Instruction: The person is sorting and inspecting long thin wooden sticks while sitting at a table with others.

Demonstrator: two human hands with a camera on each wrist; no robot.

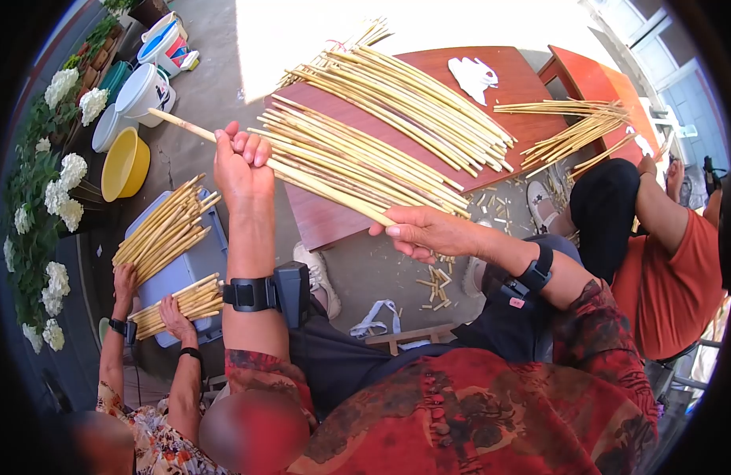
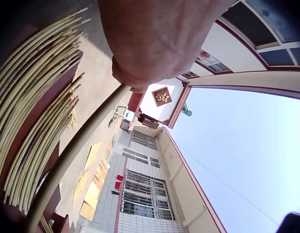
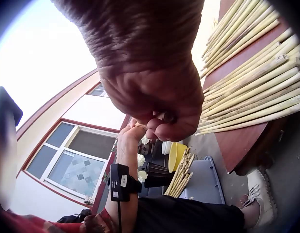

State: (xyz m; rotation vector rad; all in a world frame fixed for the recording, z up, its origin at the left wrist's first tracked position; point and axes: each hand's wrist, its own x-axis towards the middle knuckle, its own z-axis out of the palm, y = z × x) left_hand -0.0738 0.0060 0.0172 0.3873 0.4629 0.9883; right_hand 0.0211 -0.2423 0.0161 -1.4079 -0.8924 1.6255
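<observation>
Stretched across the front of my body in the head view is one long pale-yellow stalk, with a slight tilt down to the right. My left hand grips it toward its far left end, fingers curled round it. At the other end, my right hand holds the stalk between thumb and fingers. From the right wrist, the stalk's cut end peeks out of the curled right hand. Just beyond my hands, rows of similar stalks lie side by side on a reddish-brown table.
A person's hands hold stalk bundles over a grey-blue bin at left. Another person in an orange top sits at right, near a second table with stalks. Short offcuts litter the floor. Buckets and a yellow basin stand back left.
</observation>
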